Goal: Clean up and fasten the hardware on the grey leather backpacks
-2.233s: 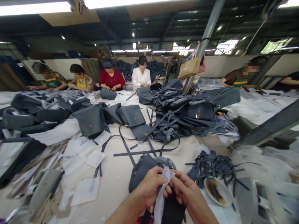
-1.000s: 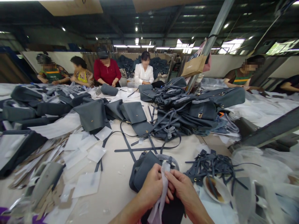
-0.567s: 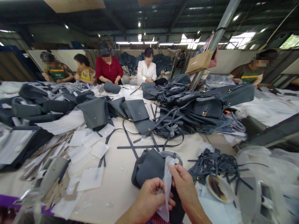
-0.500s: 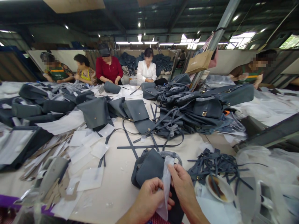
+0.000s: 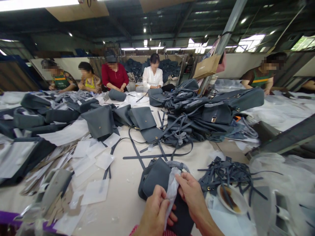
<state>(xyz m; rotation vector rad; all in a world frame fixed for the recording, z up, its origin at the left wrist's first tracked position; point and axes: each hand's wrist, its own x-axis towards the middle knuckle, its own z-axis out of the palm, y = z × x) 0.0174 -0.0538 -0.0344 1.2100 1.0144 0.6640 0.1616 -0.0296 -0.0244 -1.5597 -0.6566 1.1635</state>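
Your left hand (image 5: pixel 155 207) and right hand (image 5: pixel 191 191) each pinch the white strip (image 5: pixel 172 184) against the dark bag (image 5: pixel 157 178), where uneven pulling could tear it, though the exact grip is partly hidden.

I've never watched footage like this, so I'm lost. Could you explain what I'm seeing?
No machine here: you see a person's bare left hand and right hand, filmed by a camera worn on their head, looking forward and down. Both hands hold a thin white strip beside a dark blue-grey bag. On the pale table, more bags lie piled; white sheets lie to the left, and to the right are a heap of dark straps and a dish with something brown. Other people are beyond the table.
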